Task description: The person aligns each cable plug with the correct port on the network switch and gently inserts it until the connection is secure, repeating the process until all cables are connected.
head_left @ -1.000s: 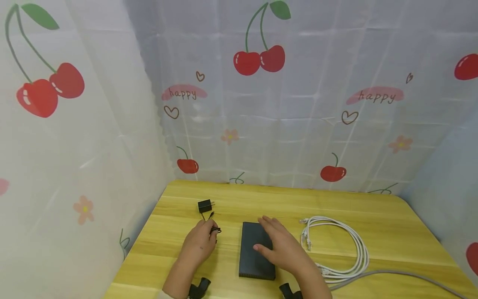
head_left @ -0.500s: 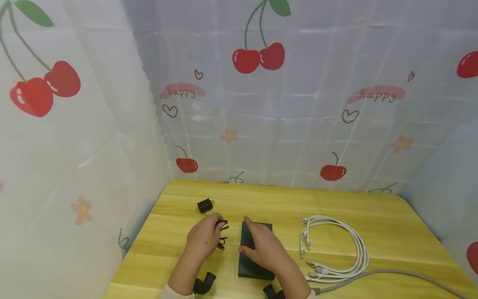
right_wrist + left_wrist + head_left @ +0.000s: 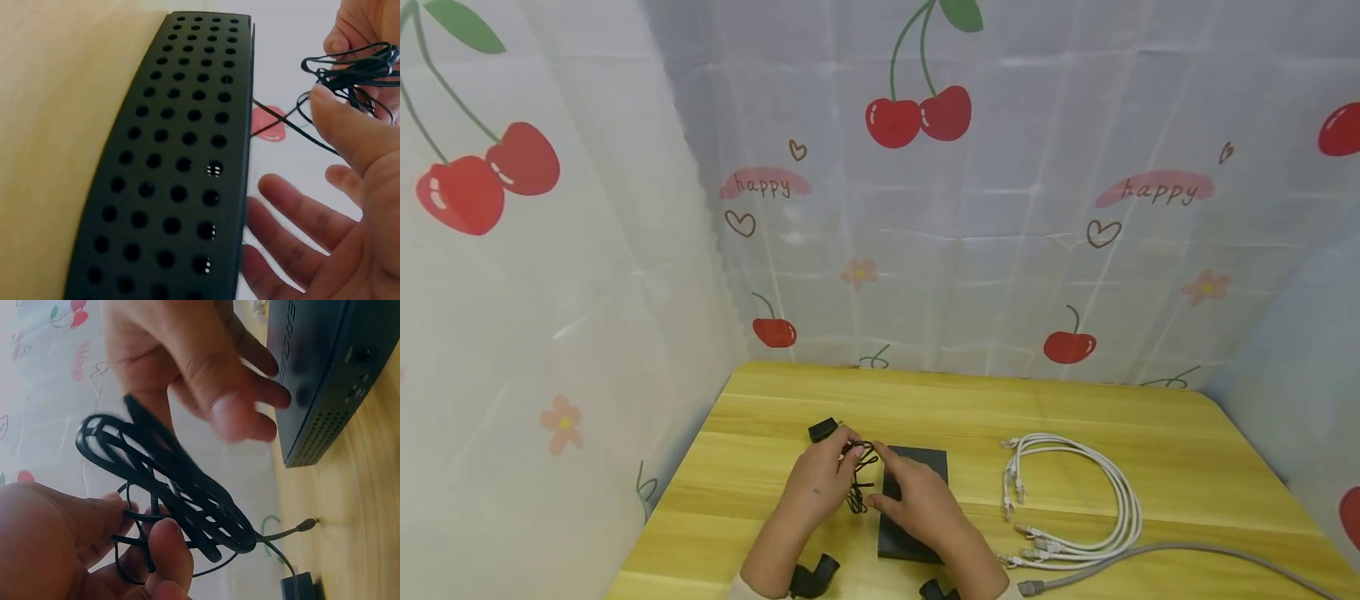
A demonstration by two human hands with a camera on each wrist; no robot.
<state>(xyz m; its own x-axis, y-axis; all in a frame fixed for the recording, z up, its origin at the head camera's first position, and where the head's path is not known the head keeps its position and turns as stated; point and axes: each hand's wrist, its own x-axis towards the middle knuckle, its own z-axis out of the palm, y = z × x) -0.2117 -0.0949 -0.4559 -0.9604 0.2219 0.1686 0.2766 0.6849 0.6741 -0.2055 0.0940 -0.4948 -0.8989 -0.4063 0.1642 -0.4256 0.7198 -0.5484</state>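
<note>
In the head view my left hand [image 3: 820,479] holds a looped black power cord [image 3: 165,478] up off the table, its thumb and fingers gripping one end of the bundle. My right hand [image 3: 921,500] hovers over a flat black box [image 3: 898,542] with its fingers spread, close to the loops. Whether it touches the cord I cannot tell. Rows of vent holes and a round socket show on the box's sides in the wrist views. Behind the left hand lies a black plug adapter [image 3: 823,430], partly hidden, and a thin barrel plug [image 3: 306,525] hangs near it.
Coiled white network cables [image 3: 1123,508] lie at the right of the wooden table [image 3: 1000,400], with a grey cable [image 3: 1187,547] running to the right edge. A cherry-print curtain [image 3: 970,233] encloses the back and sides. Black wrist mounts sit below both forearms.
The left hand has lifted the cord bundle and moved right, towards the box. The adapter has shifted slightly nearer. My right hand has moved left over the box, towards the cord.
</note>
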